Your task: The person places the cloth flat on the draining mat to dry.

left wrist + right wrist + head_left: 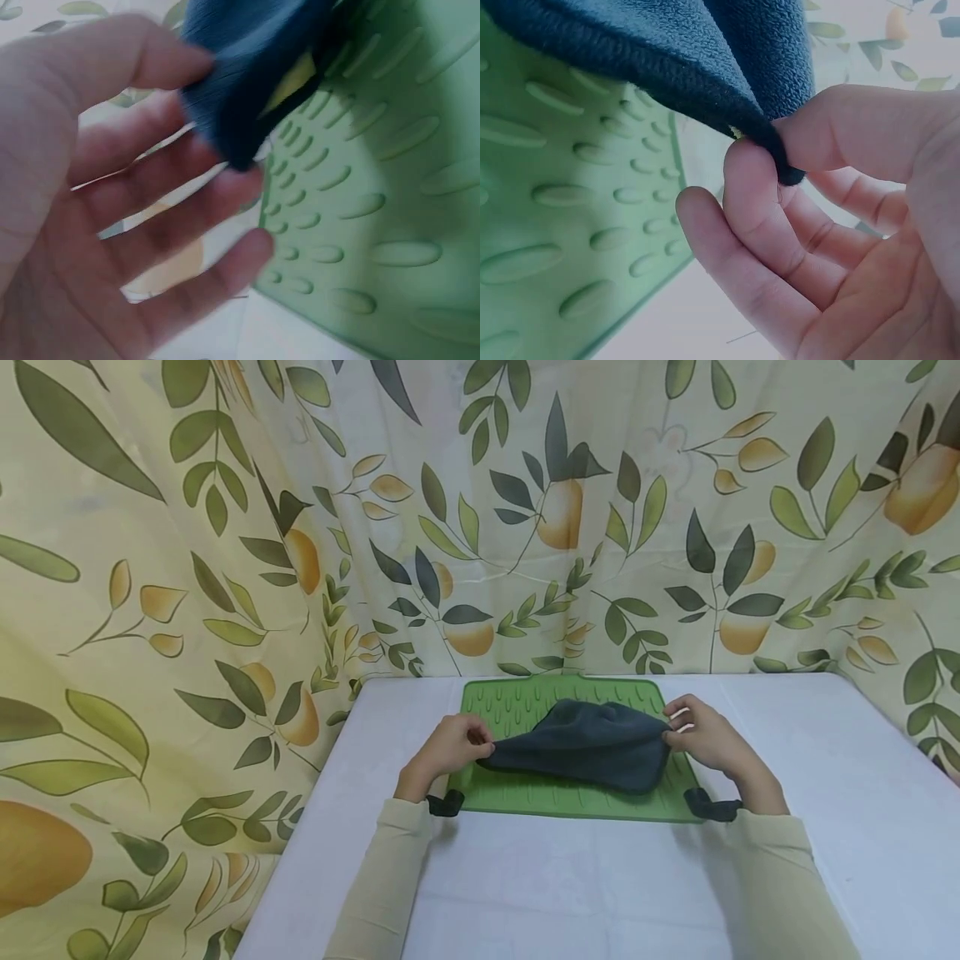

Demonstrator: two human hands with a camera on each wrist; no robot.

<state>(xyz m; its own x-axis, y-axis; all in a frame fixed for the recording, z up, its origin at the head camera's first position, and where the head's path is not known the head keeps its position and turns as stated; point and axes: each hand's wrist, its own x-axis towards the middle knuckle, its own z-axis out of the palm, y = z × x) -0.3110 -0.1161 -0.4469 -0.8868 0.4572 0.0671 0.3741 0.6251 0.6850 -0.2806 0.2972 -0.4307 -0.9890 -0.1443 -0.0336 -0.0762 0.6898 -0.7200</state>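
Pinches a dark blue cloth by opposite ends in the fingers of the left hand and right hand; holds it humped over a rimmed green mat on a white-covered table, before a leaf-patterned curtain.

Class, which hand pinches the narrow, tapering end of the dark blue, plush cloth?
The left hand; the dark blue plush cloth tapers towards its fingers, whereas the right hand pinches the cloth's broader end.
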